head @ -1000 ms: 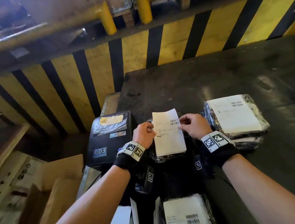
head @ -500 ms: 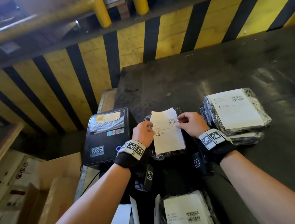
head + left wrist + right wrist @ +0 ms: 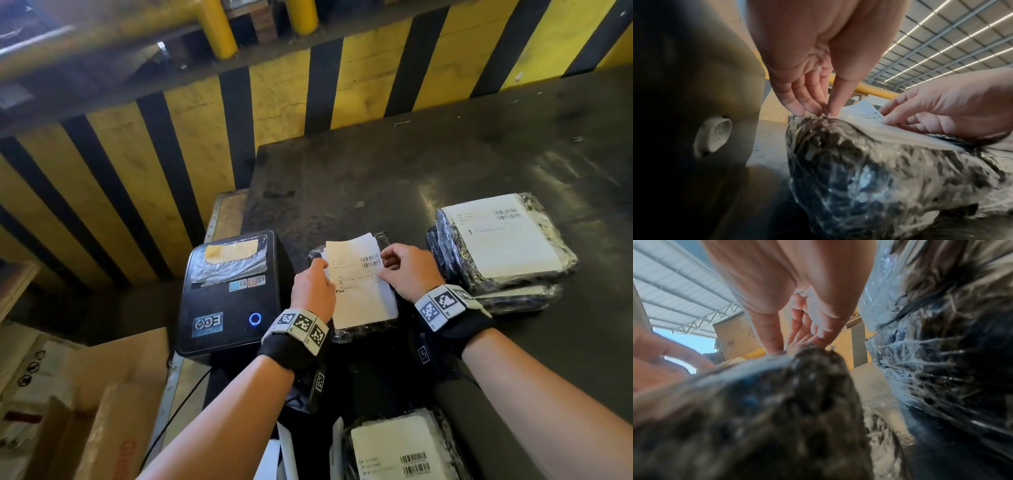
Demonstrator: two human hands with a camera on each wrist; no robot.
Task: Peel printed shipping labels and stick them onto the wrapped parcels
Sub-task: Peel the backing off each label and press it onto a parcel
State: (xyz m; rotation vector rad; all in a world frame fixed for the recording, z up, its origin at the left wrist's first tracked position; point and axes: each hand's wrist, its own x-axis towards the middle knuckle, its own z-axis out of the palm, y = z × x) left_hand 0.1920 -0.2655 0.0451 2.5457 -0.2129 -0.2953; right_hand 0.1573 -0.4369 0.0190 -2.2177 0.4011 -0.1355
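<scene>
A white shipping label (image 3: 359, 284) lies lengthwise on a black parcel wrapped in clear film (image 3: 366, 334) near the table's front edge. Its near part sits flat on the wrap, while its far end (image 3: 865, 104) still curls up. My left hand (image 3: 313, 287) is at the label's left edge; in the left wrist view its thumb and fingertips (image 3: 803, 112) meet there in a pinch, touching the wrap. My right hand (image 3: 404, 270) holds the right edge beside the barcode with curled fingers (image 3: 888, 121) on top of the paper.
A black label printer (image 3: 229, 294) stands just left of the parcel. Two labelled parcels (image 3: 500, 240) are stacked to the right, another (image 3: 400, 448) lies close to me. Cardboard boxes (image 3: 85, 394) sit low left. A yellow-and-black striped barrier (image 3: 205, 137) borders the dark table (image 3: 445, 154).
The label has come down from being held up over the parcel to lying on it. Both hands have dropped with it and my left forefinger now reaches along the left edge.
</scene>
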